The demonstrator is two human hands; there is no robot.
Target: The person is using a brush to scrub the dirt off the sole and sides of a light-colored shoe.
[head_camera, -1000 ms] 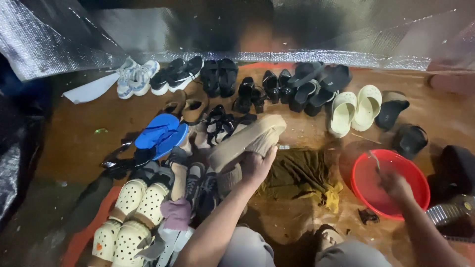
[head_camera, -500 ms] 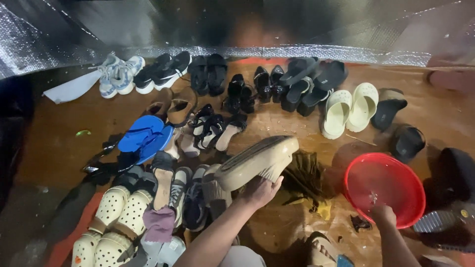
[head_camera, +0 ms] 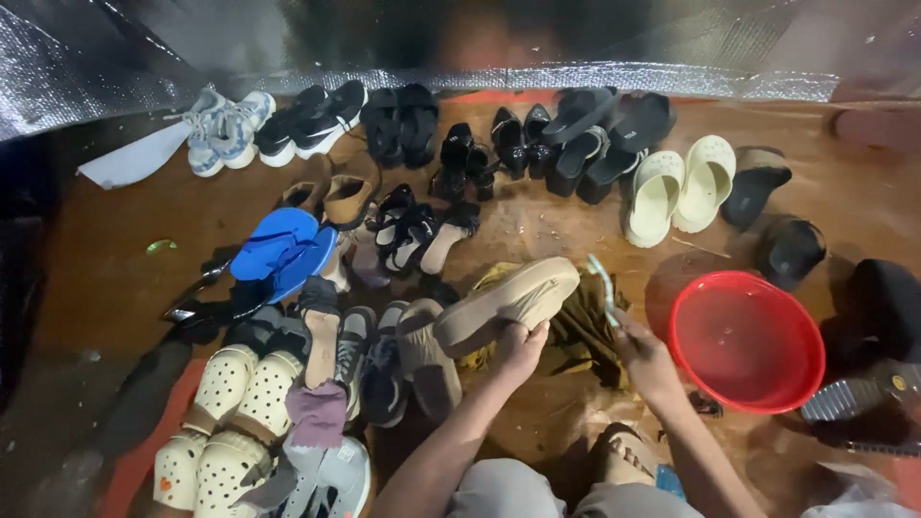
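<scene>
My left hand (head_camera: 519,349) grips a beige thick-soled shoe (head_camera: 507,303) by its heel end and holds it sole up, tilted above the floor. My right hand (head_camera: 645,355) holds a small light-coloured brush (head_camera: 603,286) upright, just right of the shoe and left of a red plastic basin (head_camera: 746,340). Under both hands lies a dark olive cloth (head_camera: 585,331) on the brown floor. My knees show at the bottom edge.
Many shoes lie around: cream clogs (head_camera: 679,193), black sandals (head_camera: 597,132), dark sneakers (head_camera: 312,117), pale sneakers (head_camera: 219,129), blue flip-flops (head_camera: 283,248), cream perforated clogs (head_camera: 223,412) at the lower left. A silvery sheet (head_camera: 576,77) edges the far side. Dark shoes (head_camera: 791,249) lie at the right.
My right hand left the red basin and moved left with the brush raised, close to the shoe. The left hand kept the beige shoe and tilted it flatter.
</scene>
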